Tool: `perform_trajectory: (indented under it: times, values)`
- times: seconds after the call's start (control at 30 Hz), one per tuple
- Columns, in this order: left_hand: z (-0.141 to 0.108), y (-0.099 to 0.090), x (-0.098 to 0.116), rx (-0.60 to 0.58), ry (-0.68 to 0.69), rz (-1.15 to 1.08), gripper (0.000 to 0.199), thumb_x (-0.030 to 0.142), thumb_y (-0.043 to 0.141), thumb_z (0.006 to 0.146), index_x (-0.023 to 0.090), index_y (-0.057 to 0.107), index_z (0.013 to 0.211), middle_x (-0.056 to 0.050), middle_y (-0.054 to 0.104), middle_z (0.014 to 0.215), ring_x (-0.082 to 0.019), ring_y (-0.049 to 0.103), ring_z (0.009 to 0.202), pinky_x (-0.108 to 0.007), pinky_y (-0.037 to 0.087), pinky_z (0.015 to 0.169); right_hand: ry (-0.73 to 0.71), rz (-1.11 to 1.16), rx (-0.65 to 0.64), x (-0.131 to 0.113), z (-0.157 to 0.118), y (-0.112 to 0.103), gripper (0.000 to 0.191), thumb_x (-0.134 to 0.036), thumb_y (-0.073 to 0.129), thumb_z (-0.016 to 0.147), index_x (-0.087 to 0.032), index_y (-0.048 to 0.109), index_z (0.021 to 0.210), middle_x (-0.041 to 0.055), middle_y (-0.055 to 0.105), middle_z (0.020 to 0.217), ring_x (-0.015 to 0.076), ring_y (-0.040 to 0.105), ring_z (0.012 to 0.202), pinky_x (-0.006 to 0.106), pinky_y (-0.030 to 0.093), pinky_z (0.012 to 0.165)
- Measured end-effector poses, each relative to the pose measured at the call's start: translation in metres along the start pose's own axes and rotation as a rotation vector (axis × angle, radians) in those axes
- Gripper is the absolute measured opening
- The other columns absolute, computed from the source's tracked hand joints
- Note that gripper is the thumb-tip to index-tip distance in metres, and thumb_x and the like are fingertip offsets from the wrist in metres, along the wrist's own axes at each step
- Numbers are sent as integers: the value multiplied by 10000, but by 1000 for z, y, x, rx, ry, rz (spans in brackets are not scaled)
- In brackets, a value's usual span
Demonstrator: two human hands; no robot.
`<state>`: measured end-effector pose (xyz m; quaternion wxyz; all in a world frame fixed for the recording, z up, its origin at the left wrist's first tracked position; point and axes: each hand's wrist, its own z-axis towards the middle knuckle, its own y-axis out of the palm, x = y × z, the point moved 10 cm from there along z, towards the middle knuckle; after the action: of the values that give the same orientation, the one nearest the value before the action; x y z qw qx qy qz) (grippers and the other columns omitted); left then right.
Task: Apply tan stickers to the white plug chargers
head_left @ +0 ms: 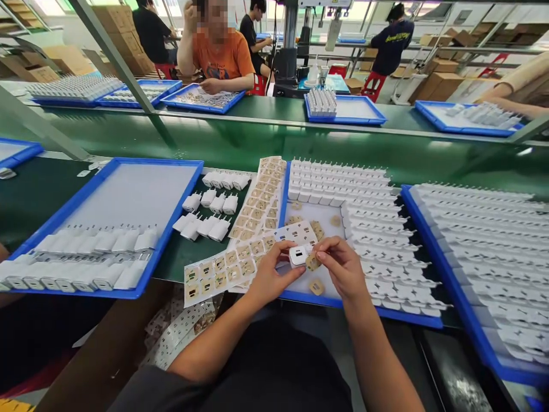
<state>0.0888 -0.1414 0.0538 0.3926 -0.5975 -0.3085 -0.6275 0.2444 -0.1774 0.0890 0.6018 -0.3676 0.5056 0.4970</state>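
My left hand (271, 274) grips a white USB charger (297, 257) between thumb and fingers, its port end facing me. Close beside it, my right hand (341, 266) pinches a small tan sticker (313, 261) between thumb and fingertips. Sticker and charger nearly meet; whether they touch I cannot tell. Under my left hand lies a sheet of tan stickers (234, 268). A blue-rimmed tray (295, 296) sits below both hands, with rows of white chargers (373, 246) and a few loose tan pieces (316, 286) in it.
To the left, another blue tray (152, 177) holds chargers along its near side. Several loose chargers (218, 229) stand on the green bench between the trays. A further full tray (454, 274) is at right. Across the bench sits a person in orange (225, 57).
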Motion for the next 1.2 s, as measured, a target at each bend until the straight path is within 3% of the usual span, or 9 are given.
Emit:
perform_trajectory:
  times: [0.2, 0.4, 0.53, 0.7, 0.77, 1.2]
  values:
    - [-1, 3, 3, -1, 48, 6, 414, 334, 755, 852, 230, 505, 1164, -99, 656, 1267, -235, 639, 1189, -376, 532, 989, 9, -57, -306, -10, -6, 34, 219, -410, 729, 875, -217, 645, 814, 4, 656, 742, 149, 632, 664, 285, 545, 616]
    - [-2, 2, 7, -27, 91, 11, 500, 342, 649, 940, 243, 467, 1395, -120, 578, 1370, -237, 573, 1263, -383, 533, 1036, -3, -66, -141, -9, 0, 18, 243, -436, 746, 858, -222, 637, 824, -6, 640, 760, 142, 616, 672, 282, 540, 618]
    - [-2, -2, 9, 11, 103, 55, 390, 351, 687, 910, 239, 570, 1265, -98, 568, 1297, -229, 581, 1194, -359, 566, 979, 39, -46, -59, 1, 1, 10, 230, -421, 767, 839, -226, 647, 819, -6, 643, 773, 149, 622, 704, 285, 538, 650]
    - [-2, -3, 9, 52, 135, 66, 359, 309, 761, 850, 236, 578, 1151, -68, 561, 1210, -212, 577, 1151, -330, 584, 926, 47, 63, 226, 13, -11, -7, 181, -378, 778, 829, -236, 667, 838, 0, 650, 802, 159, 627, 782, 282, 520, 720]
    - [-2, -3, 12, 59, 175, 81, 358, 288, 770, 839, 237, 582, 1140, -65, 563, 1193, -206, 585, 1124, -326, 593, 906, 30, 76, 286, 14, -18, -7, 138, -344, 763, 846, -243, 669, 855, 3, 664, 842, 162, 635, 833, 286, 517, 769]
    - [-4, -2, 23, 74, 260, 116, 343, 246, 763, 847, 235, 590, 1143, -63, 564, 1148, -186, 605, 1062, -309, 612, 859, -81, -15, 268, 3, -26, 3, 46, -231, 726, 885, -253, 691, 907, -3, 658, 896, 151, 646, 903, 291, 529, 849]
